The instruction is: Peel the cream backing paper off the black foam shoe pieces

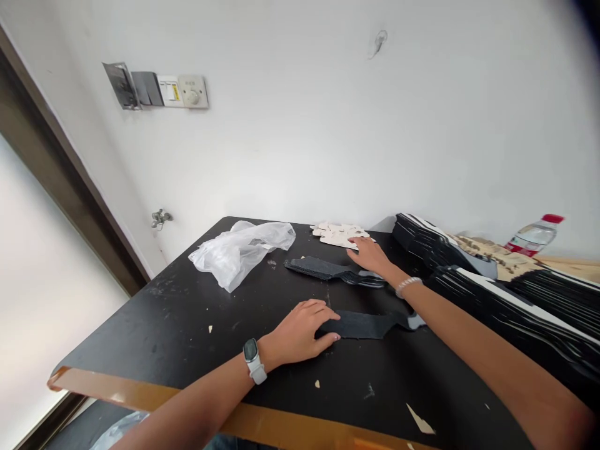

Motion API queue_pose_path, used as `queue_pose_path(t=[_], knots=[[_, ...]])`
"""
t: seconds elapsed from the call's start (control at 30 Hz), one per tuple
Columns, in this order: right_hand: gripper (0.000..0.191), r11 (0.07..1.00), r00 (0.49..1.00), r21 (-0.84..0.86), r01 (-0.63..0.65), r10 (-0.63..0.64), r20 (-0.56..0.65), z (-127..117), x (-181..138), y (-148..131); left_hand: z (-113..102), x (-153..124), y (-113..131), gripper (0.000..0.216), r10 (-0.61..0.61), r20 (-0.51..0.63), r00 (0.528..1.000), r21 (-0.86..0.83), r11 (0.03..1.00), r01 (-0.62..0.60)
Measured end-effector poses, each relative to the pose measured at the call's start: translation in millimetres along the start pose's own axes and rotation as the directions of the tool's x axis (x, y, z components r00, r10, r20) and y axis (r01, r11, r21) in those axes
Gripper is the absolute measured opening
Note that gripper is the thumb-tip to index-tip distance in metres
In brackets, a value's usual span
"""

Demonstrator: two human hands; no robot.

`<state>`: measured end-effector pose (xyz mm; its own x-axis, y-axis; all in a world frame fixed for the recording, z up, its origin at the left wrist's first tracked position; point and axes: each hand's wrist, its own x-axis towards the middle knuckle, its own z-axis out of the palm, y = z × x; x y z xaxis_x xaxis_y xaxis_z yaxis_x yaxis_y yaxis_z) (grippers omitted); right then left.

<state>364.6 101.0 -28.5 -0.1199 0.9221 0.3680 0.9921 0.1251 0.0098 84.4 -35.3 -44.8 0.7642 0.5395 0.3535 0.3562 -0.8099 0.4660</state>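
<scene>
The dark strip [360, 324] runs left to right from the nearer left hand [302, 331], spread loosely at its left end — the right hand [372, 257] is at far pale pieces [335, 234], its grip I cannot tell.

Dark charcoal strip [363, 325], cream pieces [334, 234], black tabletop [173, 337]

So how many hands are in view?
2: the left hand is at the left end of the near dark strip; the right hand is at the pale pieces.
</scene>
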Motion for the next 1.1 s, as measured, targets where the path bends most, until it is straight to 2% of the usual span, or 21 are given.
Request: queue_pose_path(t=[0.13,0.33,0.6,0.7,0.8,0.9,0.97,1.03,1.1], knots=[[0.034,0.994,0.998,-0.103,0.035,-0.030,0.046,28.6,37.8,-13.1,-2.1,1.8,-2.7,0.024,-0.028,-0.077,0.997,-0.018,0.999,0.026],[0.033,0.977,0.991,-0.174,0.121,-0.110,0.072,44.5,47.0,-14.9,-3.3,4.4,-2.3,0.023,-0.047,-0.109,0.993,-0.024,0.999,0.044],[0.032,0.968,0.984,-0.176,0.178,-0.169,0.063,30.0,44.4,-2.4,-5.4,5.1,-0.6,0.022,-0.041,-0.107,0.993,-0.029,0.999,0.038],[0.019,0.961,0.971,-0.140,0.240,-0.237,0.033,13.4,37.5,-8.1,-5.9,4.5,-1.2,0.021,-0.027,-0.129,0.991,-0.021,0.999,0.025],[0.015,0.954,0.957,-0.081,0.290,-0.291,-0.011,-8.5,20.4,-20.7,-4.9,4.4,-4.0,0.029,-0.110,-0.212,0.971,-0.057,0.993,0.100],[0.018,0.945,0.944,-0.012,0.327,-0.327,-0.047,-31.6,-17.6,-37.3,-3.6,5.7,-6.7,0.051,-0.290,-0.330,0.898,-0.205,0.951,0.231],[0.016,0.936,0.936,0.028,0.350,-0.348,-0.057,-44.7,-53.6,-49.1,-3.4,7.2,-5.6,0.054,-0.362,-0.349,0.865,-0.307,0.916,0.259],[0.015,0.927,0.929,0.062,0.369,-0.366,-0.054,-54.2,-91.8,-60.2,-4.1,8.6,-1.4,0.039,-0.350,-0.318,0.881,-0.353,0.906,0.233],[0.015,0.913,0.925,0.147,0.380,-0.374,-0.069,-59.7,-124.6,-69.3,-5.1,9.6,4.5,0.018,-0.281,-0.251,0.926,-0.356,0.917,0.181]])
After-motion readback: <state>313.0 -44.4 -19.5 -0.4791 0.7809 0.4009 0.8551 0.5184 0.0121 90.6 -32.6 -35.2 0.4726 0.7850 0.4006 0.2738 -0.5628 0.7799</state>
